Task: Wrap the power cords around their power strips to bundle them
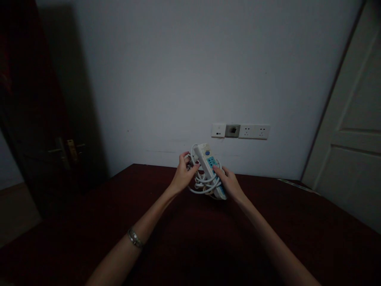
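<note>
Both my hands hold a white power strip [207, 161] with blue sockets, lifted over the far part of a dark red table [184, 234]. Its white cable [205, 182] is coiled in loops around and below the strip. My left hand [182, 174] pinches the cable and the strip's left side near the top. My right hand [229, 183] grips the strip's lower right end, fingers curled round it. A metal bracelet sits on my left wrist.
A row of white wall sockets [240, 131] is on the grey wall just behind the strip. A dark wooden door with a brass handle [67, 150] stands at the left. A white door [351, 139] is at the right.
</note>
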A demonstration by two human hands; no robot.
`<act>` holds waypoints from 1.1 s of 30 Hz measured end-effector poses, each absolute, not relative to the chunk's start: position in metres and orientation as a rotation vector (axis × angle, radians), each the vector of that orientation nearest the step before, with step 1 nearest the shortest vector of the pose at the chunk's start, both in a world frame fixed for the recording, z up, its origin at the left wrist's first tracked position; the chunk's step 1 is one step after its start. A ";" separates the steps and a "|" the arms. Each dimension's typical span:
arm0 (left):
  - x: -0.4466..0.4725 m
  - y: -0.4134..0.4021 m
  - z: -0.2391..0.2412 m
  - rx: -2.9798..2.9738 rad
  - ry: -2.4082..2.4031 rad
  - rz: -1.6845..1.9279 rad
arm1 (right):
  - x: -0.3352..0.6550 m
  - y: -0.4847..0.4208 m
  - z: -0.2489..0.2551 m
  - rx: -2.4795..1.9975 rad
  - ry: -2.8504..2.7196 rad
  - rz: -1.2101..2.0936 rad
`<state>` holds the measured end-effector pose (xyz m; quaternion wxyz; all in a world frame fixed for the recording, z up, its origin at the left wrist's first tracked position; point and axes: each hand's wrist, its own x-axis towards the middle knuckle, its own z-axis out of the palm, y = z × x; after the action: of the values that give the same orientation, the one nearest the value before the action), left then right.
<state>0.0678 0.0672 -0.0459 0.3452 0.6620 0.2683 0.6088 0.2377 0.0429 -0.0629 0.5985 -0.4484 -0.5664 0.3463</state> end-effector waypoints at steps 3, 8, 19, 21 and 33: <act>0.069 0.075 -0.046 1.457 0.668 1.567 | 0.236 0.041 -0.063 -1.058 -1.310 0.609; 0.069 0.072 -0.044 1.315 0.584 1.497 | 0.236 0.048 -0.075 -1.149 -1.308 0.514; 0.073 0.069 -0.046 1.385 0.674 1.407 | 0.238 0.061 -0.095 -1.192 -1.356 0.583; 0.076 0.073 -0.054 1.494 0.750 1.549 | 0.235 0.064 -0.098 -1.161 -1.306 0.625; 0.064 0.063 -0.055 2.935 1.261 1.322 | 0.233 0.062 -0.092 -1.042 -1.143 0.643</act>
<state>0.0637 0.0634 -0.0549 -0.1568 0.8385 0.3602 0.3776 0.2334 0.0620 -0.0918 0.6692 -0.4621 -0.5072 0.2852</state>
